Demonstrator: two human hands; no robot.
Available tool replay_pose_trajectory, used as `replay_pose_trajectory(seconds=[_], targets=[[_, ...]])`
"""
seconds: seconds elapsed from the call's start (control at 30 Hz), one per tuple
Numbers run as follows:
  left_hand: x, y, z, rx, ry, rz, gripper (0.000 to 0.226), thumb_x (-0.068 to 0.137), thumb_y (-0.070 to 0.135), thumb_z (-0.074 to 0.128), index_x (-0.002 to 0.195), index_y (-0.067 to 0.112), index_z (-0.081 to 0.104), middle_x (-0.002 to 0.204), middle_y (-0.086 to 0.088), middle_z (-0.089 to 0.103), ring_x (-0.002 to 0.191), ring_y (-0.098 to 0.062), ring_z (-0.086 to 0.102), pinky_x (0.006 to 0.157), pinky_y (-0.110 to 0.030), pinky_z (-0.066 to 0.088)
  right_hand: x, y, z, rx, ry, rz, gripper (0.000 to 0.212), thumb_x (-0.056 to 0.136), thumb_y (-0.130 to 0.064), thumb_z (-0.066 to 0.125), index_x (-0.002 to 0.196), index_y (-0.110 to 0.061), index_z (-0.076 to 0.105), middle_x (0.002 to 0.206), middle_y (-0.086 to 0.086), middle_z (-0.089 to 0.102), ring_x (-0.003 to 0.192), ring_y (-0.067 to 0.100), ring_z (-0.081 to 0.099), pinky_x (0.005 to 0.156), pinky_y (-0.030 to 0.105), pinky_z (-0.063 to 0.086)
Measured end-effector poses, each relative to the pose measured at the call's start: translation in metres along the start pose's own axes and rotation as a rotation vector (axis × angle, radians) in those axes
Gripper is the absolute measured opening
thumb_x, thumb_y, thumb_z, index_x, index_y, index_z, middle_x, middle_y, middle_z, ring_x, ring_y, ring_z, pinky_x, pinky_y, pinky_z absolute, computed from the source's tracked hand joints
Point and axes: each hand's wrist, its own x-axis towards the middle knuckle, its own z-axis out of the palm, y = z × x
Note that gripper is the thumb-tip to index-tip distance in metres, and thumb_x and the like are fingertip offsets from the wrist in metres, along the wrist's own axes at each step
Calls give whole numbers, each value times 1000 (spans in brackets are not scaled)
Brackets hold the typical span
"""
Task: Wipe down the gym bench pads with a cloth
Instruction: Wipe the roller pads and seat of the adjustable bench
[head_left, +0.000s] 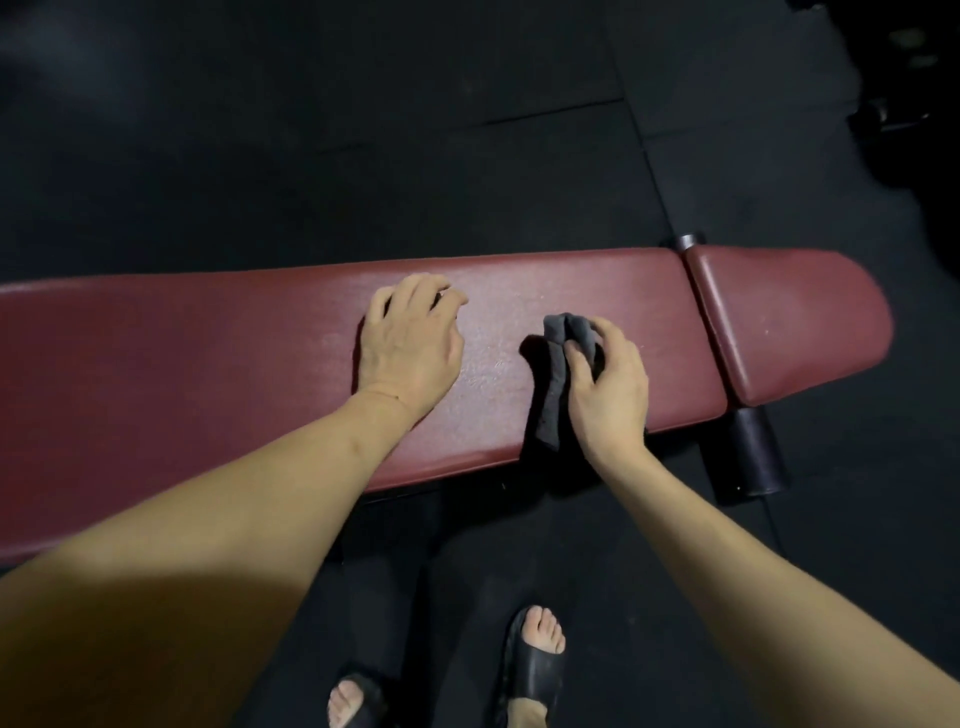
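Two hands, left and right, one cloth, two pads.

Left arm: I have it reaching forward from lower left, forearm bare.
Left hand: palm down, fingers spread and slightly bent, fingertips pressing down, holding nothing.
Right arm: I have it reaching in from lower right, bare.
Right hand: palm down, fingers and thumb curled, gripping a bunched dark cloth.
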Motion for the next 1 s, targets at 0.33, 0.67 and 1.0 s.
replay_pose_trajectory(seconds=[0.33, 0.67, 1.0], targets=[[30, 0, 17, 107, -187, -148, 51, 101, 32, 26, 148, 26, 46, 161, 6, 36, 155, -16, 18, 126, -50, 9, 86, -15, 24, -105, -18, -119, 37, 99, -32, 59, 135, -23, 57, 124, 5, 57, 114, 24, 51, 97, 34, 41], [33, 2, 17, 130, -223, -170, 54, 100, 33, 25, 150, 23, 42, 162, 7, 35, 155, -15, 17, 126, -50, 8, 69, -15, 50, -336, -22, -190, 55, 99, -29, 60, 151, -16, 46, 123, 16, 52, 105, 31, 48, 93, 48, 47], [35, 2, 16, 148, -215, -161, 56, 99, 34, 32, 152, 21, 43, 162, 4, 37, 154, -17, 22, 125, -51, 10, 88, -12, 49, -298, -81, -451, 37, 100, -25, 60, 138, -22, 63, 108, 13, 59, 93, 31, 51, 80, 43, 47]])
